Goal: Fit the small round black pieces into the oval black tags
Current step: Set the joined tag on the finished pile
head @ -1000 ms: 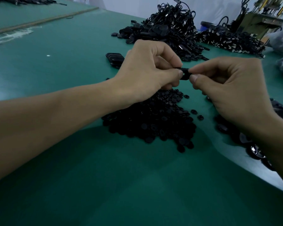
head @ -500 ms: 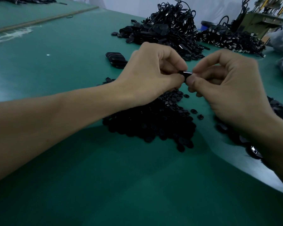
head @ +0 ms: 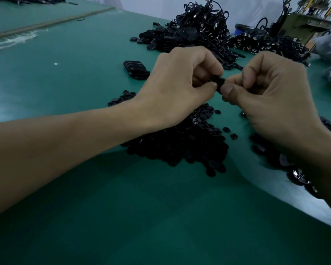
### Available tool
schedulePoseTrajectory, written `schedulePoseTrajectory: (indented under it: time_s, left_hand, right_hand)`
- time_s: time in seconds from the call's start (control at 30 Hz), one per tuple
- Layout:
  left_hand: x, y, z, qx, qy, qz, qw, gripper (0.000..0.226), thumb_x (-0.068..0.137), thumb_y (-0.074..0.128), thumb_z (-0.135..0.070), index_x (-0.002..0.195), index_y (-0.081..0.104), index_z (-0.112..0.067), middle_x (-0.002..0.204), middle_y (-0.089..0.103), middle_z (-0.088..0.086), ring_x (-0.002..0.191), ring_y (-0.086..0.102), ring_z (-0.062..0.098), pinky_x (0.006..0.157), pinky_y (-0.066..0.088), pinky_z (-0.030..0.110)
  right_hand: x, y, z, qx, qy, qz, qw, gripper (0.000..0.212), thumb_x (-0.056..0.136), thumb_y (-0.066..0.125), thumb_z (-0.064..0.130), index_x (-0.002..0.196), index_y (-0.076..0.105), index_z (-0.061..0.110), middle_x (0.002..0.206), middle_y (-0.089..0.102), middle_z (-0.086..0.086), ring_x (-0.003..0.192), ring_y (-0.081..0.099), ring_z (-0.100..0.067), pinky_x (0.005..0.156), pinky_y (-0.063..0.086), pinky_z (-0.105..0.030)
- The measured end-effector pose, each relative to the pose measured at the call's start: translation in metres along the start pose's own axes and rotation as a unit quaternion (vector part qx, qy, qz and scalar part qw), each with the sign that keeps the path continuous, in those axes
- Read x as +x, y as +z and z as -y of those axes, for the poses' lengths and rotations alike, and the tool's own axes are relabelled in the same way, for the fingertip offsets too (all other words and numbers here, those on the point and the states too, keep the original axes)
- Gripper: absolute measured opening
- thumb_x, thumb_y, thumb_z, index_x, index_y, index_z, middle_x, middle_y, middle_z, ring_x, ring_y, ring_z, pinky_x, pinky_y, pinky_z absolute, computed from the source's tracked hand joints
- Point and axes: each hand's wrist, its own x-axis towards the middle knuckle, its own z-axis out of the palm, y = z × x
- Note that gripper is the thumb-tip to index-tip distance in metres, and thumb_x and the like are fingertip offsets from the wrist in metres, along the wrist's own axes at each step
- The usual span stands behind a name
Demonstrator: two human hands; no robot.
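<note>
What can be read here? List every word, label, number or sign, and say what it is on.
No text can be read.
Black piece pinched between the left hand and the right hand: no marking shows.
Pile of round pieces and stack of oval tags: plain black, no print visible.
Machine at the far right: too small and blurred to tell if it bears a label.
</note>
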Motion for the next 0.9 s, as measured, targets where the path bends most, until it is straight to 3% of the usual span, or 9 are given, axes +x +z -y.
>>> schedulePoseTrajectory:
  time_s: [0.07, 0.2, 0.37, 0.57, 0.77, 0.9]
  left_hand:
    - [0.0003, -0.0001, 0.0004, 0.004, -0.006, 0.003, 1.0, 0.014, 0.088, 0.073, -0.008, 0.101, 0.071, -0.014, 0.086, 0.072, -0.004, 0.078, 0.07, 0.007, 0.078, 0.059, 0.027]
    - [0.0, -0.0005, 0.0006, 0.013, 0.003, 0.005, 1.0, 0.014, 0.088, 0.071, -0.006, 0.101, 0.071, -0.012, 0.088, 0.073, -0.003, 0.078, 0.069, 0.005, 0.076, 0.058, 0.023]
    - [-0.0023, 0.0016, -0.0007, 0.033, 0.029, 0.007, 0.999, 0.014, 0.089, 0.067, -0.004, 0.1, 0.069, -0.011, 0.085, 0.072, -0.006, 0.075, 0.069, 0.007, 0.074, 0.057, 0.025]
    - [-0.0029, 0.002, -0.0012, 0.112, 0.077, 0.006, 0.991, 0.014, 0.09, 0.067, -0.009, 0.104, 0.07, -0.009, 0.085, 0.071, -0.004, 0.076, 0.066, 0.009, 0.076, 0.054, 0.029]
    - [0.0001, -0.0029, 0.003, 0.16, 0.091, -0.003, 0.983, 0.016, 0.089, 0.068, -0.014, 0.104, 0.069, -0.01, 0.083, 0.07, -0.005, 0.076, 0.061, 0.009, 0.076, 0.05, 0.026]
    - [0.001, -0.0035, 0.0051, 0.199, 0.115, 0.004, 0.973, 0.016, 0.089, 0.065, -0.013, 0.104, 0.069, -0.009, 0.083, 0.067, -0.008, 0.075, 0.057, 0.007, 0.074, 0.049, 0.028]
  right_hand:
    - [-0.0004, 0.0, 0.0003, -0.008, 0.0, 0.0, 1.0, 0.039, 0.086, 0.072, 0.0, 0.071, 0.043, 0.021, 0.077, 0.07, -0.008, 0.075, 0.07, -0.02, 0.069, 0.061, -0.035]
    - [-0.0019, 0.0024, 0.0022, -0.062, -0.007, -0.02, 0.998, 0.039, 0.083, 0.076, 0.005, 0.07, 0.043, 0.021, 0.077, 0.071, -0.006, 0.075, 0.072, -0.013, 0.07, 0.06, -0.046]
    - [-0.0031, 0.0029, 0.0031, -0.09, 0.001, -0.035, 0.995, 0.038, 0.083, 0.077, 0.009, 0.069, 0.044, 0.021, 0.076, 0.069, -0.011, 0.075, 0.071, -0.005, 0.068, 0.059, -0.048]
    - [-0.0044, 0.0061, 0.0033, -0.099, 0.005, -0.026, 0.995, 0.036, 0.087, 0.074, 0.01, 0.068, 0.047, 0.025, 0.074, 0.069, -0.01, 0.074, 0.071, -0.029, 0.065, 0.058, -0.052]
    - [-0.007, 0.0079, 0.0073, -0.058, 0.006, -0.002, 0.998, 0.037, 0.089, 0.071, 0.004, 0.069, 0.049, 0.025, 0.075, 0.071, -0.006, 0.073, 0.074, -0.012, 0.069, 0.061, -0.047]
    - [-0.0075, 0.0073, 0.0093, -0.013, 0.023, 0.017, 1.0, 0.036, 0.088, 0.071, -0.001, 0.07, 0.049, 0.021, 0.073, 0.073, -0.009, 0.071, 0.074, -0.01, 0.07, 0.062, -0.042]
